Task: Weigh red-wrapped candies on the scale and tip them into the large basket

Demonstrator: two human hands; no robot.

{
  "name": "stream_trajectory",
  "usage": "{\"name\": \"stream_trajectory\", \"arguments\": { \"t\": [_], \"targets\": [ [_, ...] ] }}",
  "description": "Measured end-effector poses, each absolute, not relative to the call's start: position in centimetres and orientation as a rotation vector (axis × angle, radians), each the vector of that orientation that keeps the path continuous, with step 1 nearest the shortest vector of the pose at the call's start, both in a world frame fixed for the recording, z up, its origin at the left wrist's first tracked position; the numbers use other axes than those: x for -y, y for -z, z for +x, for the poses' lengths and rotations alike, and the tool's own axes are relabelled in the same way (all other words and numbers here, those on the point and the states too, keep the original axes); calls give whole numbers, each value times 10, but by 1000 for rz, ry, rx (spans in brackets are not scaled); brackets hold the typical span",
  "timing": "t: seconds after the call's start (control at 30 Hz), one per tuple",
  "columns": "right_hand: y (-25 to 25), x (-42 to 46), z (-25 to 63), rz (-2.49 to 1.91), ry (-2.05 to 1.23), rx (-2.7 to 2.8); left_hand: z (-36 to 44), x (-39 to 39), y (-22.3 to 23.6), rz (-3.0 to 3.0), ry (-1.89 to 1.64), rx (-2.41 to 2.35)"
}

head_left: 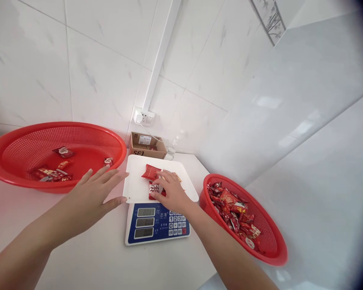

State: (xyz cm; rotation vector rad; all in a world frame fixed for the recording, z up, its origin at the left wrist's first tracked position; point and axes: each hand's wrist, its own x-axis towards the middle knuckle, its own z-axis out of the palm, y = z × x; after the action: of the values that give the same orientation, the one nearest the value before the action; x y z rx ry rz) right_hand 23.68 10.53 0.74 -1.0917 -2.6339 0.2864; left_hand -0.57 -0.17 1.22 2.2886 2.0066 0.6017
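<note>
Small red snack packets (151, 172) lie on the white weighing pan (136, 173) of a digital scale (159, 225). My right hand (172, 193) is over the pan, fingers apart and bent across the packets. One red packet with a white patterned label (154, 189) shows between its thumb and index finger; no firm grip on it is visible. Part of the packets is hidden under that hand. My left hand (101, 189) is stretched out flat with spread fingers and holds nothing. It hovers between the pan's left edge and a large red basket (87, 131).
Several red packets (46, 173) lie inside the left basket. On the right stands another red basket (275, 245) filled with many packets (232, 209). Behind the scale are a cardboard box (133, 141), a clear bottle (171, 152) and a wall socket (144, 117). Tiled walls border the white table (87, 253).
</note>
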Motion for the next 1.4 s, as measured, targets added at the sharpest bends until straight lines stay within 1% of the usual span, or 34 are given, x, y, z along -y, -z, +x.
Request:
{"name": "stream_trajectory", "arguments": {
  "t": [0.1,0.17,0.37,0.53,0.6,0.67,0.77,0.9,0.97,1.07,1.2,1.4],
  "targets": [
    [-3,-117,236,-1266,-401,2702,-6,2,-12,2287,-609,-2010],
    [-2,-125,234,-1297,-456,2759,-6,3,-12,2283,-616,-2016],
    [-5,-139,233,-1269,-421,2757,-6,2,-13,2268,-581,-2022],
    [-7,-132,249,-1208,-495,2555,-3,5,-20,2270,-551,-2003],
    [-11,-123,266,-1229,-464,2412,-3,7,-23,2265,-543,-2010],
    [-16,-111,293,-1334,-373,2296,-4,8,-25,2252,-536,-2024],
    [-15,-87,346,-1653,-218,2133,-5,8,-26,2239,-531,-2026],
    [0,-57,405,-2269,-225,1829,-4,7,-25,2240,-515,-2034],
    [8,-48,416,-2466,-240,1764,-2,6,-25,2252,-507,-2028],
    [14,-43,413,-2585,-160,1764,0,6,-24,2264,-490,-2026],
    [15,-42,403,-2606,-12,1750,1,6,-22,2258,-461,-2049],
    [17,-41,403,-2549,28,1762,2,4,-21,2275,-475,-2057]
  ]
}}
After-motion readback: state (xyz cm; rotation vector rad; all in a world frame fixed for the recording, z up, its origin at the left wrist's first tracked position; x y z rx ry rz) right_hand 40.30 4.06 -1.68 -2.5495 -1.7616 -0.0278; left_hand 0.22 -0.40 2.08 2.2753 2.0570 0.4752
